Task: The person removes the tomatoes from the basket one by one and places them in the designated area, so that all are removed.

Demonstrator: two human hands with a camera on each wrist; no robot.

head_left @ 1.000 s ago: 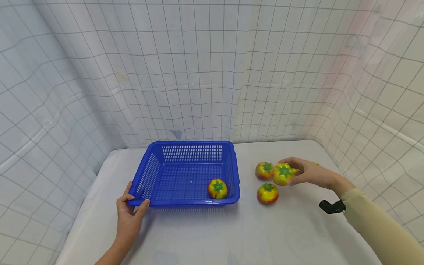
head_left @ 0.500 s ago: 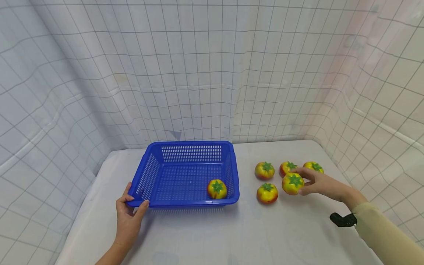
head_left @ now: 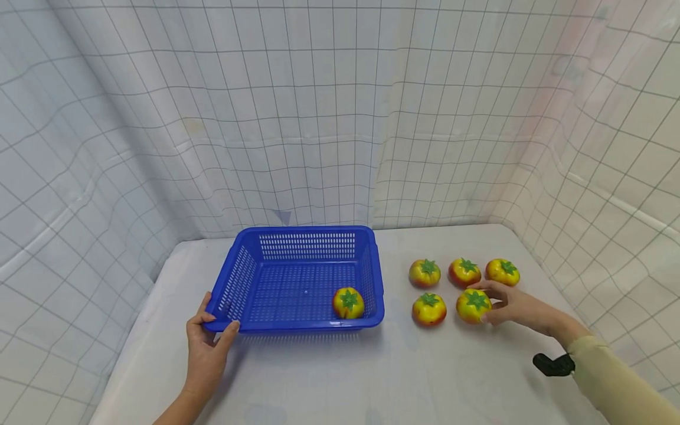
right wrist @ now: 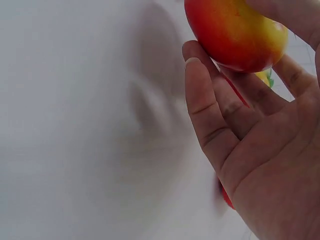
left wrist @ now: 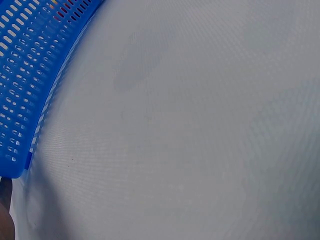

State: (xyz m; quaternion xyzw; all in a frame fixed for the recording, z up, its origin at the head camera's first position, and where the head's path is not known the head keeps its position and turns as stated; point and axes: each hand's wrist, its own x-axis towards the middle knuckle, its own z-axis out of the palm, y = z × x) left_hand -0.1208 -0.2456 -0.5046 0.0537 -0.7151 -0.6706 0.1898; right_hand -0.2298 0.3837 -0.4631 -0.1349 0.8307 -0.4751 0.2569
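Observation:
At the front left corner of a blue plastic basket (head_left: 305,326), my left hand (head_left: 206,354) grips the rim, thumb on the front edge and fingers on the left side. One yellow-red fruit with a green star-shaped top (head_left: 348,303) lies in the basket's front right corner. Over on the right, my right hand (head_left: 512,307) pinches another such fruit (head_left: 473,306) between thumb and fingers. The right wrist view shows this fruit (right wrist: 237,35) at the fingertips, with a shadow on the cloth beside it. Only a bit of my left hand (left wrist: 5,220) enters the left wrist view.
Around the held fruit lie several like it: one to its left (head_left: 429,310), and a back row with a left fruit (head_left: 424,273), a middle fruit (head_left: 464,273) and a right fruit (head_left: 502,272). White cloth covers the table (head_left: 340,378); checked curtains (head_left: 319,118) enclose it.
My right hand has brought its fruit toward me and to the right, down to the front row, uncovering the back fruits. The left hand and the basket have hardly moved.

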